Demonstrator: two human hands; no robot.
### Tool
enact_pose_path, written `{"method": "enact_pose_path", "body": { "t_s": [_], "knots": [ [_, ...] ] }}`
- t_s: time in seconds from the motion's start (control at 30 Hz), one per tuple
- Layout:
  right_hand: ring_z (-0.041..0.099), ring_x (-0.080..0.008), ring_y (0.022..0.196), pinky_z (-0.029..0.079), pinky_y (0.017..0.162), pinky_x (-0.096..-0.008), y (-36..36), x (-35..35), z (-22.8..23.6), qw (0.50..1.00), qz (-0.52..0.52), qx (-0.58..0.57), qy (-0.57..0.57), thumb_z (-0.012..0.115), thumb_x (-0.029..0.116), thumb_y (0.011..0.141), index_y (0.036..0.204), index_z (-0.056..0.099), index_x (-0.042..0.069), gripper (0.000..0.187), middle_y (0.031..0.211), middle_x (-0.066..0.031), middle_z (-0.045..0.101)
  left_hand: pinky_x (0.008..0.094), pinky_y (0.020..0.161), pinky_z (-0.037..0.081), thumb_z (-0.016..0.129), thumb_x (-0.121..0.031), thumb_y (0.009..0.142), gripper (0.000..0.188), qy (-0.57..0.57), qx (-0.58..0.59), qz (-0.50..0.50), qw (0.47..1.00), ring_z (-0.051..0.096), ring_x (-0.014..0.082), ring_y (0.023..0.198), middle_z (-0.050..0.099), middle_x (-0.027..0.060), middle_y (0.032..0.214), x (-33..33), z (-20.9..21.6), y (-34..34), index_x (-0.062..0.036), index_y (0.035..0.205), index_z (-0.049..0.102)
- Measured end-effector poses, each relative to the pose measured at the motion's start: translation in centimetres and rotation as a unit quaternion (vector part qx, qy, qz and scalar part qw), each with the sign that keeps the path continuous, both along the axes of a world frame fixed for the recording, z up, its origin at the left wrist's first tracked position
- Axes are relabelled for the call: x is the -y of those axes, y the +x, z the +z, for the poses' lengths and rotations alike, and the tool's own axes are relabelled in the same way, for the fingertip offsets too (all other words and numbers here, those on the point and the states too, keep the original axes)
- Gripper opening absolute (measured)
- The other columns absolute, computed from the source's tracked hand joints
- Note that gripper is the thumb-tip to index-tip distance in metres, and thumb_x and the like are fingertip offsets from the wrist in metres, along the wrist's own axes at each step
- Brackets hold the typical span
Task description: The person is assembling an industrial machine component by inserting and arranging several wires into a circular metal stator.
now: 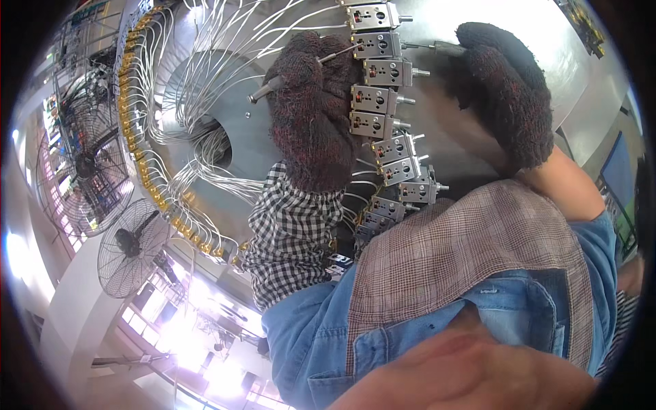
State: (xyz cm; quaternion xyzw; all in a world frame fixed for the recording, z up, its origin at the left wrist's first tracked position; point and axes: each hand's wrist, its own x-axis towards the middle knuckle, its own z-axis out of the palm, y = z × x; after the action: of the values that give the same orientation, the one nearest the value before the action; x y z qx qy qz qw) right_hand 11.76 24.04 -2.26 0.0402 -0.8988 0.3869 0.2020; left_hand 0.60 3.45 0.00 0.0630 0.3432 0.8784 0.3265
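My left hand (311, 113), in a dark knitted glove, is closed around a thin screwdriver (268, 89). Its grey handle end sticks out on the left, and its tip reaches the face of a small metal switch box (376, 46) with a shaft on its right side. My right hand (509, 92), gloved the same way, is closed on a slim metal tool (445, 48) that lines up with that shaft; most of the tool is hidden in the glove. More boxes of the same kind (372, 99) stand in a curved row below and above.
White wires (198, 96) run from the boxes and brass-coloured terminals (126, 116) on the left rim to a central hole in the round metal table (249, 143). Wire-caged fans (133, 246) stand at the left. A blue panel (613, 167) is at the right.
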Motion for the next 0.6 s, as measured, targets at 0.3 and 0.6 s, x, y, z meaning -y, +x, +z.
{"method": "enact_pose_path", "body": {
  "t_s": [0.3, 0.6],
  "knots": [
    [0.06, -0.0176, 0.081, 0.051, 0.064, -0.0284, -0.9, 2.1, 1.3, 0.834, -0.107, 0.179, -0.511, 0.054, 0.016, 0.088, 0.115, 0.052, -0.001, 0.031, 0.099, -0.0134, 0.06, 0.0357, 0.068, 0.058, 0.053, -0.028, 0.087, 0.038, -0.154, -0.052, 0.057, 0.985, 0.062, 0.0273, 0.092, 0.059, 0.0198, 0.103, -0.5, 0.3, 0.2, 0.0018, 0.109, 0.047],
    [0.06, -0.0181, 0.082, 0.051, 0.069, -0.029, -1.3, 1.7, 1.8, 0.883, -0.069, 0.157, -0.436, 0.052, 0.014, 0.089, 0.116, 0.052, -0.001, 0.03, 0.104, -0.0117, 0.058, 0.037, 0.07, 0.057, 0.053, -0.035, 0.087, 0.042, -0.161, -0.045, -0.005, 0.986, 0.064, 0.0267, 0.085, 0.06, 0.022, 0.096, 0.2, -0.3, -0.4, 0.0038, 0.104, 0.047]
  ]
}}
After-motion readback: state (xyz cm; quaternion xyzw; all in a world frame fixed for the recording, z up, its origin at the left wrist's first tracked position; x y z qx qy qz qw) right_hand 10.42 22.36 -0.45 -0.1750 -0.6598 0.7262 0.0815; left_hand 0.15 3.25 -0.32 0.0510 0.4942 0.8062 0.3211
